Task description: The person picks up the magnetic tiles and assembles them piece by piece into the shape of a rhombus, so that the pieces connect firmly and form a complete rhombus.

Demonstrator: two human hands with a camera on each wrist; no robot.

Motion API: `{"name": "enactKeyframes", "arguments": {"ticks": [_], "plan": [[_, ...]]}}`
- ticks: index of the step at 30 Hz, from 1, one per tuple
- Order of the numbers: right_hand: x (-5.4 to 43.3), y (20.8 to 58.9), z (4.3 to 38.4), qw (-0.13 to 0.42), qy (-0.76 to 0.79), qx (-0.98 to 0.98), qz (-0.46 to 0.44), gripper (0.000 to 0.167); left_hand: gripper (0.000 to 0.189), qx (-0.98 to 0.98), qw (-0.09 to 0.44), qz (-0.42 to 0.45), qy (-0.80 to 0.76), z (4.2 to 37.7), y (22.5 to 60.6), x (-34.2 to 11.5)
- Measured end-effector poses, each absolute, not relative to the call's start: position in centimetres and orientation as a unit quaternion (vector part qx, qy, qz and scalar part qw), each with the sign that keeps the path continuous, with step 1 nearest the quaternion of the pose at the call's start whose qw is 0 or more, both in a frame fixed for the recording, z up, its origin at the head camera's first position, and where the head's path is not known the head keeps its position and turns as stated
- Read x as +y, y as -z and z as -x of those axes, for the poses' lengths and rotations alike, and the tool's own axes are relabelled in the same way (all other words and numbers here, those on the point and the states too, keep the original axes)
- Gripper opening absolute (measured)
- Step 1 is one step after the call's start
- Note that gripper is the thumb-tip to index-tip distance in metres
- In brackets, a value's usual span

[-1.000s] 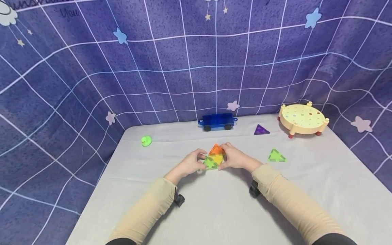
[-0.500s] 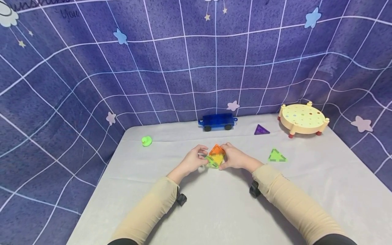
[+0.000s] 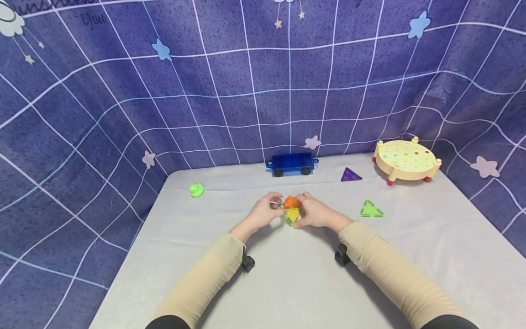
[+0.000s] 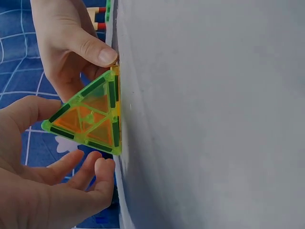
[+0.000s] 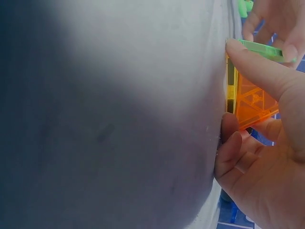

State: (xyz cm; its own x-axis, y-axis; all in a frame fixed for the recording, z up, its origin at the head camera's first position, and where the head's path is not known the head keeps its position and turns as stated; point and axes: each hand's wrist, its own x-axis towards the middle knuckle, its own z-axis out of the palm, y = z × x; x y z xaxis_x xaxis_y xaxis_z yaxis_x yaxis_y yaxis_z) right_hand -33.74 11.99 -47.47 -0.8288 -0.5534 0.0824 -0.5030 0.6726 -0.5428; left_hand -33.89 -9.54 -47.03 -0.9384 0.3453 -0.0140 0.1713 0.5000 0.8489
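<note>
While a translucent green triangular magnetic tile point(image 4: 88, 114) stands tipped up against orange point(image 3: 291, 201) and yellow point(image 3: 292, 213) tiles mid-counter point(image 3: 287, 283), the left hand point(image 3: 263, 212) pinches its edge and the right hand point(image 3: 314, 211) grips the orange piece, apparently bracing the joint; a spare green triangle point(image 3: 371, 209) lies nearby.

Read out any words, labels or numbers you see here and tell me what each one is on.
"You": faint cursive handwriting on the purple backdrop cloth, top left in the head view.
A larger cursive word above it, running along the top edge: cut off and too faint to read.
Magnetic tiles between the left hand and right hand: no readable text.
Blue cart, peg table, green duck: none visible.
</note>
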Motion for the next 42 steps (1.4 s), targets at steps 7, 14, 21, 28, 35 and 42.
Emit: {"name": "enactKeyframes", "arguments": {"ticks": [7, 14, 21, 28, 35, 42], "plan": [[12.0, 47.4, 33.6, 0.039, 0.291, 0.911, 0.291, 0.076, 0.049, 0.868, 0.086, -0.174, -0.458, 34.4, 47.2, -8.9], [12.0, 47.7, 33.8, 0.035, 0.289, 0.909, 0.297, 0.072, 0.035, 0.875, 0.082, -0.194, -0.436, 34.6, 47.3, -8.2], [12.0, 48.0, 34.0, 0.036, 0.286, 0.91, 0.3, 0.071, 0.031, 0.884, 0.08, -0.195, -0.418, 34.4, 47.1, -7.9], [12.1, 47.8, 33.9, 0.035, 0.286, 0.909, 0.3, 0.072, 0.037, 0.888, 0.092, -0.204, -0.401, 34.3, 46.8, -7.9], [12.6, 47.7, 33.8, 0.046, 0.282, 0.915, 0.285, 0.077, 0.036, 0.893, 0.084, -0.2, -0.394, 34.4, 47.5, -9.0], [13.9, 47.4, 33.5, 0.042, 0.284, 0.919, 0.271, 0.074, 0.036, 0.897, 0.089, -0.165, -0.401, 33.6, 47.6, -12.1]]}}
